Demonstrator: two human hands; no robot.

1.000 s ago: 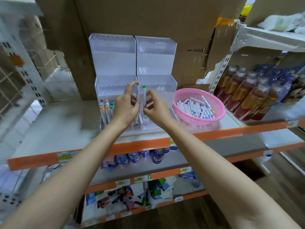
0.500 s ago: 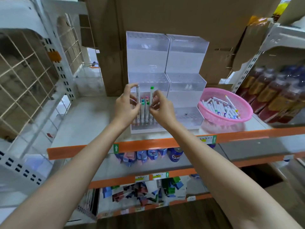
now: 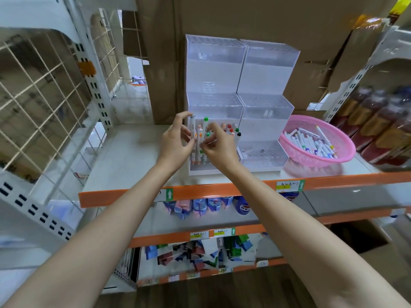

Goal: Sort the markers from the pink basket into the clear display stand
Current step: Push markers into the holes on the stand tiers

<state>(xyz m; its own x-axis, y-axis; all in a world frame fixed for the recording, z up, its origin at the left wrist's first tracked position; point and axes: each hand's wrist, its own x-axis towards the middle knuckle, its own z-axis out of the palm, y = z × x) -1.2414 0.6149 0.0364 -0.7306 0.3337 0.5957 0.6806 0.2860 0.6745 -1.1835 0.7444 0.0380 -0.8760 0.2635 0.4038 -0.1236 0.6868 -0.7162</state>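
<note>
Centrally, clear display stand (image 3: 266,85) at 12 o'clock, pink basket (image 3: 345,157) of loose markers (image 3: 311,143) just at its 3 o'clock. Left hand (image 3: 175,143) pinching upright grey-capped marker (image 3: 192,127), right hand (image 3: 219,147) pinching upright green-capped marker (image 3: 205,130), above lowest left tier among seated markers (image 3: 229,127). Same pinches as half a second ago.

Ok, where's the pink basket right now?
Head view, right side: the pink basket sits on the orange-edged shelf, between the clear display stand and the bottles.
</note>
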